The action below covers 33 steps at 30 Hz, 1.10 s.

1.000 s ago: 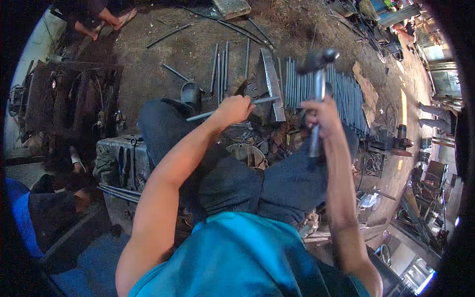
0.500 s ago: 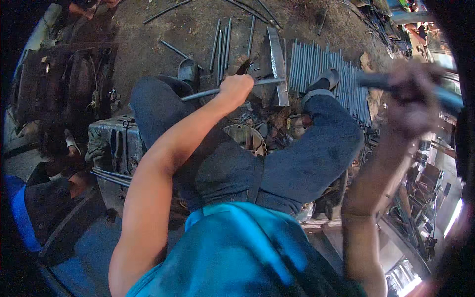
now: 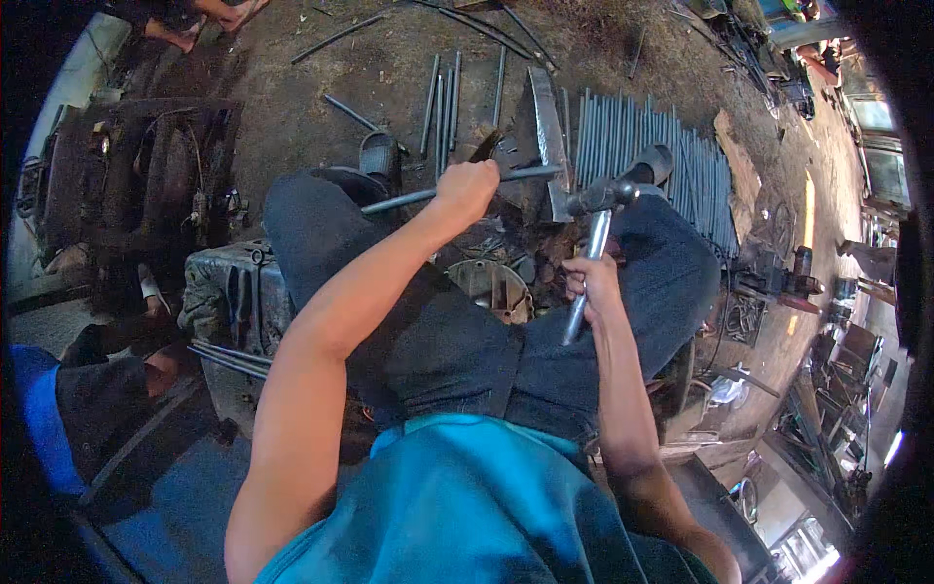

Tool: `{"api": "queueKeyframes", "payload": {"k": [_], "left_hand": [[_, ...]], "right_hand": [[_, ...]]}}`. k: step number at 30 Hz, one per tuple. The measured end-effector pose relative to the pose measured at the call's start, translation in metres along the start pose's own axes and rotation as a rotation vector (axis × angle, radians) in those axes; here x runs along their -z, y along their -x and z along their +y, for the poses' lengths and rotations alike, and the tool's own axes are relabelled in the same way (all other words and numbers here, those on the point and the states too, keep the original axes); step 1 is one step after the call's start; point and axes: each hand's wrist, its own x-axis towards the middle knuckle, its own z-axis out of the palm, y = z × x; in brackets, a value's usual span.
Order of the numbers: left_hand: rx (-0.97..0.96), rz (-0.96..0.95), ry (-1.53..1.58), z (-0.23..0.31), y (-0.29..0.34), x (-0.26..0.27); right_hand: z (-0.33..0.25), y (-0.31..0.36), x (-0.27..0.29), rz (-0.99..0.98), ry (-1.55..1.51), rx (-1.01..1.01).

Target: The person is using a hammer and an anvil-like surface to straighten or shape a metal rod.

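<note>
My left hand (image 3: 469,187) grips a long grey metal rod (image 3: 399,200) that lies across my left knee, its far end resting by an upright steel bar (image 3: 547,127). My right hand (image 3: 592,280) is closed around the metal handle of a hammer (image 3: 595,209). The hammer's dark head sits low, just right of the rod's end. I sit with both legs in dark trousers spread around a round metal part (image 3: 491,287) on the ground.
A row of grey rods (image 3: 671,146) lies side by side on the dirt beyond my right leg, with several more (image 3: 443,92) ahead. A grey metal block (image 3: 229,292) and dark machinery (image 3: 146,185) stand at left. Another person's feet (image 3: 209,15) show at top left.
My right hand swung the hammer out high to the right, then brought it down to the rod's end. My left hand kept holding the rod in place.
</note>
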Motion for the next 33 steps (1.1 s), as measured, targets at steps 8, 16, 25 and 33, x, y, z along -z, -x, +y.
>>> {"api": "queueKeyframes", "payload": {"k": [8,16,25,33], "left_hand": [[0.01,-0.023,0.01,-0.002,0.002,-0.009],[-0.044,-0.152,0.114,0.004,-0.001,0.019],[-0.099,-0.178,0.008,-0.004,-0.001,0.021],[-0.055,-0.146,0.055,-0.008,0.004,0.007]], "right_hand": [[0.003,-0.003,-0.002,-0.072,0.01,0.027],[0.015,-0.01,-0.001,-0.11,0.121,0.082],[0.02,0.006,-0.013,-0.12,0.024,0.039],[0.016,-0.004,-0.017,-0.069,0.058,0.073]]}}
